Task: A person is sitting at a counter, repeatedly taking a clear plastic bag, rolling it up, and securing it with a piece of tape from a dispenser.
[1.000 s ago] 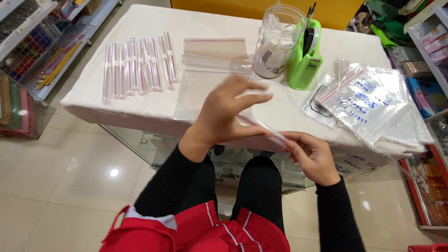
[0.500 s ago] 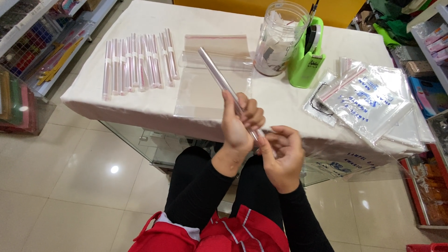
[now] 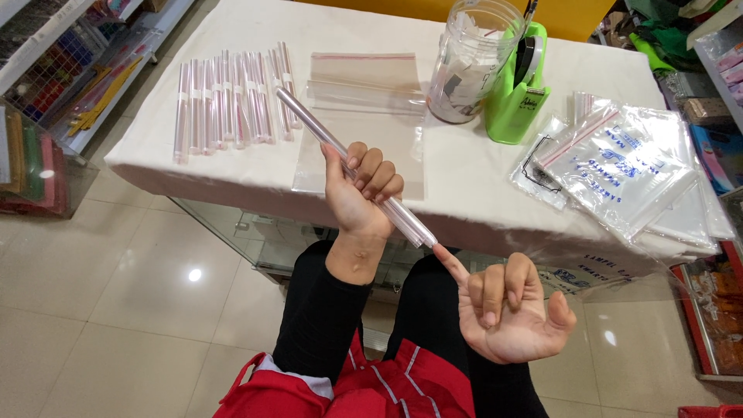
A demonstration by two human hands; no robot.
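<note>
The roll (image 3: 352,166), a clear plastic bag wound into a long thin tube, sat slanted in the air over the table's (image 3: 464,193) near edge, its far end pointing up toward the row of finished rolls (image 3: 232,101). The left hand (image 3: 360,193) had its fingers curled shut around the middle of it, thumb behind. The right hand (image 3: 507,313) was palm-up below, gripping nothing, three fingers folded loosely and the index tip pressed against the roll's near end. Looked to me like squaring off that end, and the trick there is probably keeping the left grip snug enough that the layers don't unwind, but not so tight they can't slide, then pushing straight along the axis so it doesn't telescope out the far side. A flat bag (image 3: 364,116) lay spread on the cloth right behind, then a jar (image 3: 468,66) and green tape dispenser (image 3: 518,85), with a pile of printed zip bags (image 3: 627,166) off to the right.
</note>
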